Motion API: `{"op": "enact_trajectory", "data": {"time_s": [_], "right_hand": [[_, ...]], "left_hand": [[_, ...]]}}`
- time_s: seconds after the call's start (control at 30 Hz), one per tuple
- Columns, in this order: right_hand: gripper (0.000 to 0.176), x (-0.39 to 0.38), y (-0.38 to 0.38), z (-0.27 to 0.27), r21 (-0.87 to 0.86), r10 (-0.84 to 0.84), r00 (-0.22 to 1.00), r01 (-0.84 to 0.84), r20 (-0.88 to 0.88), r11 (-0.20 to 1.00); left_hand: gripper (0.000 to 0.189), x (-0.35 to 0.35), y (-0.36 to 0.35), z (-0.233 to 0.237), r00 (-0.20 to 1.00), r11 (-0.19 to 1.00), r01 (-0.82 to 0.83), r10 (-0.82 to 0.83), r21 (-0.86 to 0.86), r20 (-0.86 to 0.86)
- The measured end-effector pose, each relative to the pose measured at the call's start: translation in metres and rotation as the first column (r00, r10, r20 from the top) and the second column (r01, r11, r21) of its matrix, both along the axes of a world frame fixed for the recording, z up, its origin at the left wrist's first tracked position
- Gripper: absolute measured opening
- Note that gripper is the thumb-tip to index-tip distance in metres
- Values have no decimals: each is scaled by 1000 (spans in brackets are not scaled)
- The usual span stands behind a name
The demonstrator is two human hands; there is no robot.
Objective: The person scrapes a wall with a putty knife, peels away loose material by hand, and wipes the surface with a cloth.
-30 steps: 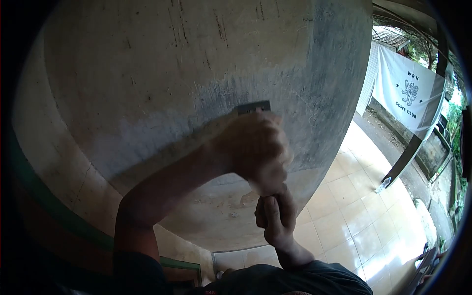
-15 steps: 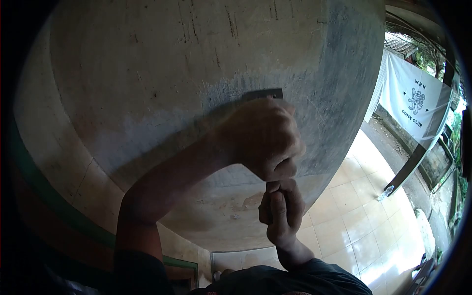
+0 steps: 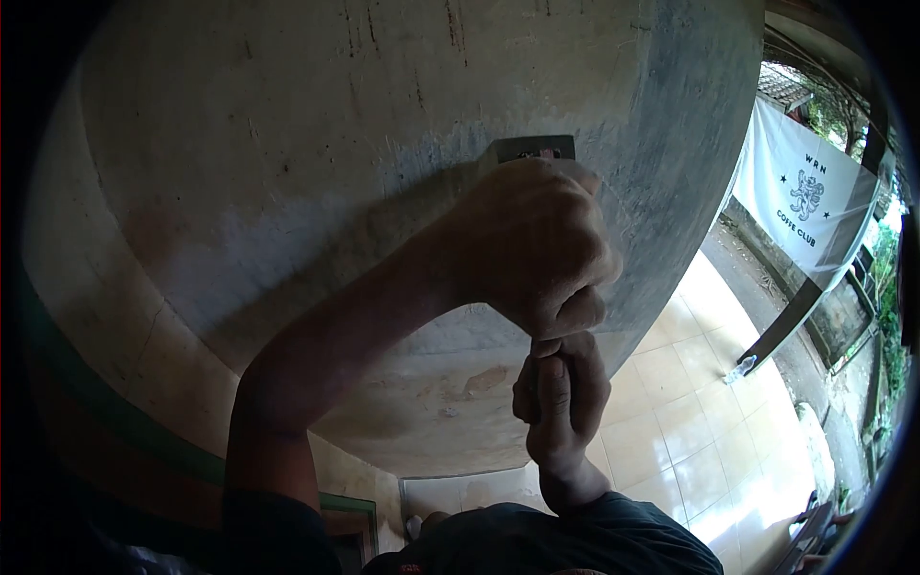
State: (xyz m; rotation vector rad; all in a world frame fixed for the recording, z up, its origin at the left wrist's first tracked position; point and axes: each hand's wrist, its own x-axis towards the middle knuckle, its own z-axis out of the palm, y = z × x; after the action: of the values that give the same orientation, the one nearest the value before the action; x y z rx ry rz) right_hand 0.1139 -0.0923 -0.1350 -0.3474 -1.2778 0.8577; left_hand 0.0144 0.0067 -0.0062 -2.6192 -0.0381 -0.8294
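Observation:
My left hand (image 3: 546, 244) is closed in a fist around the handle of a scraper, just below its flat dark metal blade (image 3: 508, 149). My right hand (image 3: 563, 393) is wrapped round the lower end of the same handle, directly under the left fist. Most of the handle is hidden by my fingers. The blade lies close to the wall (image 3: 316, 144), near a paler scratched patch; whether its edge touches cannot be made out.
Dark drip stains run down the upper wall. To the right lie a tiled floor (image 3: 685, 422), a dark post (image 3: 786, 326) with a plastic bottle (image 3: 739, 370) at its foot, and a white banner (image 3: 800, 182). A green-edged frame (image 3: 350, 503) stands low at left.
The scraper's blade has moved up the wall and slightly right, and more of it shows above my left fist. Both hands have shifted a little up and to the right, keeping their grip.

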Motion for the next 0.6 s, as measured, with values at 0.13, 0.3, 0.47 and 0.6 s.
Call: {"op": "enact_trajectory", "data": {"time_s": [0.13, 0.3, 0.47, 0.6], "right_hand": [[12, -6, -10, -21, 24, -59, 995, 58, 79, 998], [12, 0, 1, -8, 47, -37, 998, 34, 59, 998], [17, -7, -2, -20, 75, -116, 991, 111, 65, 991], [15, 7, 17, -3, 91, -32, 999, 32, 8, 995]], "left_hand": [[14, -4, 1, -21, 994, 991, 111, -111, -70, 6], [14, 0, 0, 3, 1000, 1000, 20, -19, -20, 25], [13, 1, -2, -14, 998, 997, 54, -53, -57, 16], [8, 6, 8, 5, 991, 995, 60, -69, 85, 110]]}}
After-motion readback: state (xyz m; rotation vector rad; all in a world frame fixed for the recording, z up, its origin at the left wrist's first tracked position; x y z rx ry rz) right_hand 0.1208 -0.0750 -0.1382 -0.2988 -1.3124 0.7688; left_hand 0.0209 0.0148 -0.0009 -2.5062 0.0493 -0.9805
